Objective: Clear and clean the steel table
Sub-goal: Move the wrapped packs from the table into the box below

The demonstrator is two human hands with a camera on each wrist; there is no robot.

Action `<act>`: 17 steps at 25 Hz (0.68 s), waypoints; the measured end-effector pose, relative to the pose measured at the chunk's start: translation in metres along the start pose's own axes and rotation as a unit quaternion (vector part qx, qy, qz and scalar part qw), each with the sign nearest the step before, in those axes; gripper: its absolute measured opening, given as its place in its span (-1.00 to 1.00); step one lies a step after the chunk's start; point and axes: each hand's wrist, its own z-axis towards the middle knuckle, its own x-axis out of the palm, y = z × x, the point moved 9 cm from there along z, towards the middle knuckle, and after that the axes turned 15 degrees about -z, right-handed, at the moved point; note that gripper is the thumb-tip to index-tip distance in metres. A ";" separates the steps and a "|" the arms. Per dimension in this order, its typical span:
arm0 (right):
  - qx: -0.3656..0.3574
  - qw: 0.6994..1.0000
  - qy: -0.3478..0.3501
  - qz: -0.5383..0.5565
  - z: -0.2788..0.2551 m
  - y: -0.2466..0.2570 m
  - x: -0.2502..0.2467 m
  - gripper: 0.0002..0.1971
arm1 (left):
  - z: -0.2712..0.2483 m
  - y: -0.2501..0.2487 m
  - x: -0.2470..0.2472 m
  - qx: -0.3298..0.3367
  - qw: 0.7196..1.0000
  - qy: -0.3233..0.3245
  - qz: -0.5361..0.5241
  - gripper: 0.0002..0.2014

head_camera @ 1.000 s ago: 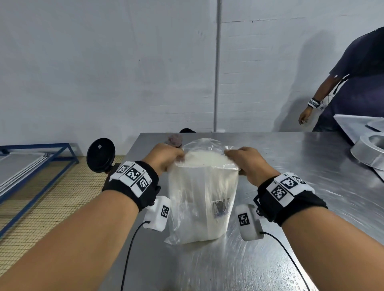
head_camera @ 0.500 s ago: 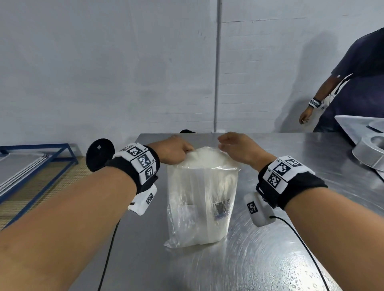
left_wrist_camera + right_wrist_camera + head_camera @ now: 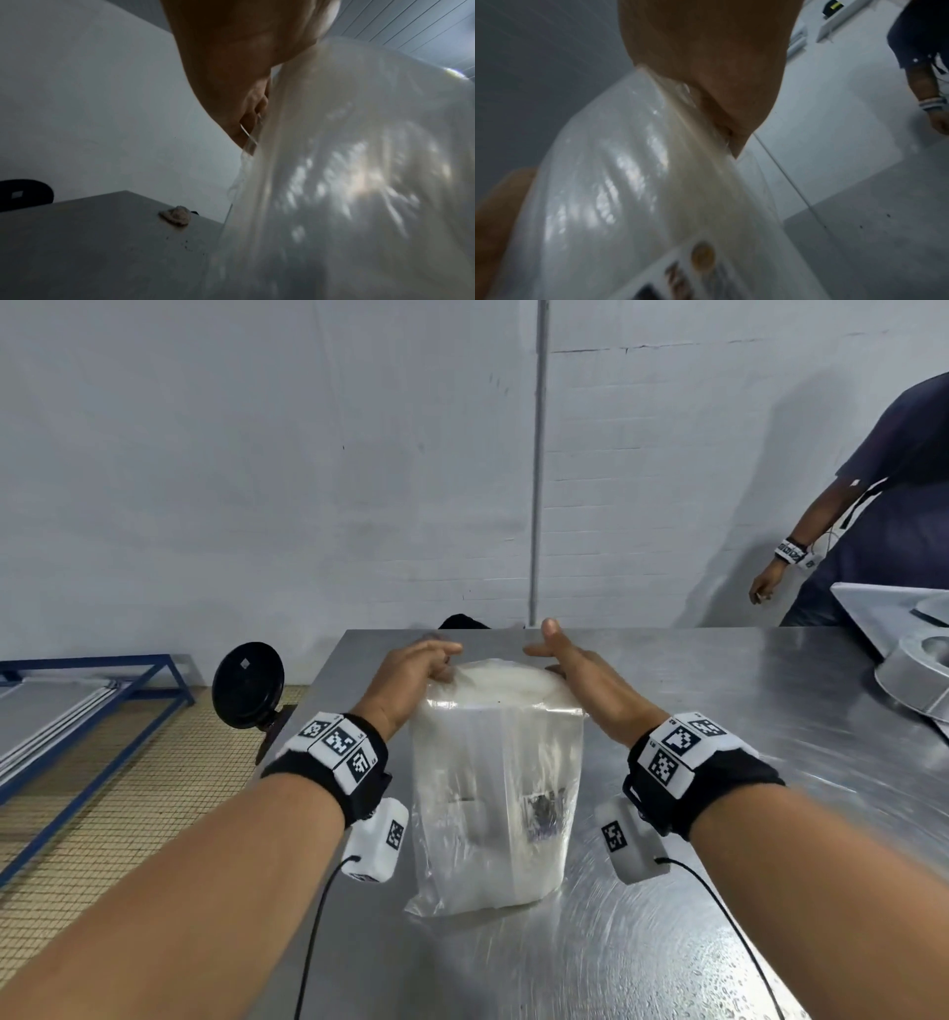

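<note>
A clear plastic bag (image 3: 493, 788) full of white material stands upright in the middle of the steel table (image 3: 719, 690). My left hand (image 3: 416, 667) is at the bag's top left corner, fingers curled and pinching the loose plastic. In the left wrist view the left hand (image 3: 231, 60) holds a fold of the bag (image 3: 347, 182). My right hand (image 3: 570, 660) lies on the top right of the bag with fingers straight and thumb raised. The right wrist view shows the right hand (image 3: 706, 71) against the bag (image 3: 628, 203), whose printed label faces me.
A small crumpled scrap (image 3: 176, 217) lies on the table beyond the bag. A black round disc on a mount (image 3: 248, 685) sticks out at the table's left edge. Metal parts (image 3: 914, 675) sit far right, where another person (image 3: 873, 505) stands. A blue frame (image 3: 92, 690) lies on the floor.
Both hands moved from the bag's near top edge to its far top. The raised plastic top now lies flatter. My right hand's fingers have straightened.
</note>
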 end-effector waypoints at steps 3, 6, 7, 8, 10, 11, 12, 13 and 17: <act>-0.009 0.991 -0.098 0.092 -0.009 -0.013 -0.002 -0.20 | -0.008 0.013 -0.005 0.041 0.994 -0.059 -0.084 -0.61; -0.001 0.976 -0.171 0.132 -0.020 -0.029 0.010 -0.27 | -0.017 0.038 -0.005 0.060 0.988 -0.098 -0.100 -0.41; 0.004 0.972 -0.180 0.151 -0.021 -0.035 0.019 -0.25 | -0.020 0.044 -0.003 0.070 0.986 -0.103 -0.108 -0.38; 0.009 0.969 -0.183 0.168 -0.022 -0.040 0.026 -0.24 | -0.023 0.049 0.000 0.087 0.985 -0.104 -0.111 -0.38; 0.021 0.961 -0.193 0.198 -0.023 -0.046 0.033 -0.32 | -0.029 0.054 0.008 0.121 0.982 -0.098 -0.109 -0.41; 0.031 0.958 -0.199 0.204 -0.022 -0.050 0.033 -0.34 | -0.032 0.056 0.011 0.132 0.980 -0.095 -0.111 -0.42; 0.036 0.956 -0.207 0.204 -0.022 -0.051 0.032 -0.33 | -0.035 0.058 0.013 0.141 0.980 -0.092 -0.110 -0.42; 0.032 0.954 -0.215 0.205 -0.022 -0.053 0.033 -0.30 | -0.037 0.059 0.015 0.150 0.979 -0.087 -0.109 -0.42; 0.012 0.951 -0.254 0.178 -0.037 -0.063 0.047 -0.41 | -0.044 0.070 0.018 0.169 0.979 -0.068 -0.092 -0.34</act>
